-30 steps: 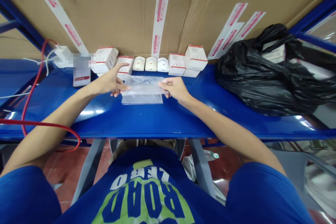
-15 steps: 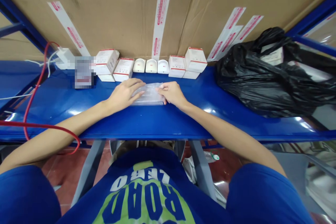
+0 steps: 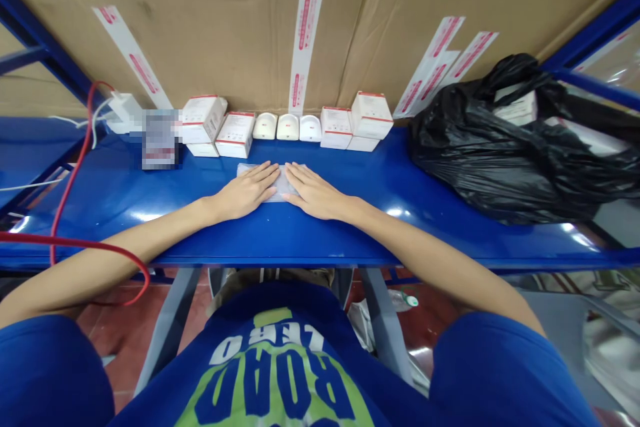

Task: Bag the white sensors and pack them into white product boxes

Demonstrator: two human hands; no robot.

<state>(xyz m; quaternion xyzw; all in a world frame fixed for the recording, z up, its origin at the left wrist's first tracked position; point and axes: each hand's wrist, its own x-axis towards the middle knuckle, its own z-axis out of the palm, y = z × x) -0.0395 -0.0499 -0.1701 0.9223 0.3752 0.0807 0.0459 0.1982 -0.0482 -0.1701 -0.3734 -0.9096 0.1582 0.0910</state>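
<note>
A clear plastic bag [image 3: 283, 180] lies flat on the blue shelf [image 3: 320, 227] in front of me. My left hand [image 3: 249, 190] and my right hand [image 3: 313, 192] rest palm down on it side by side, fingers stretched out and pressing it flat. Most of the bag is hidden under the two hands. Just behind them stands a row of white boxes with red trim [image 3: 235, 134] and three small white devices [image 3: 287, 127].
A black plastic bag [image 3: 505, 140] holding white boxes fills the right of the shelf. More white boxes [image 3: 370, 117] stand behind my right hand. A red cable [image 3: 75, 167] loops over the left end. Cardboard with taped seams [image 3: 240, 20] forms the back wall.
One second ago both hands held the bag up by its ends. They lowered it onto the shelf and folded it smaller. Now both palms lie flat on it.
</note>
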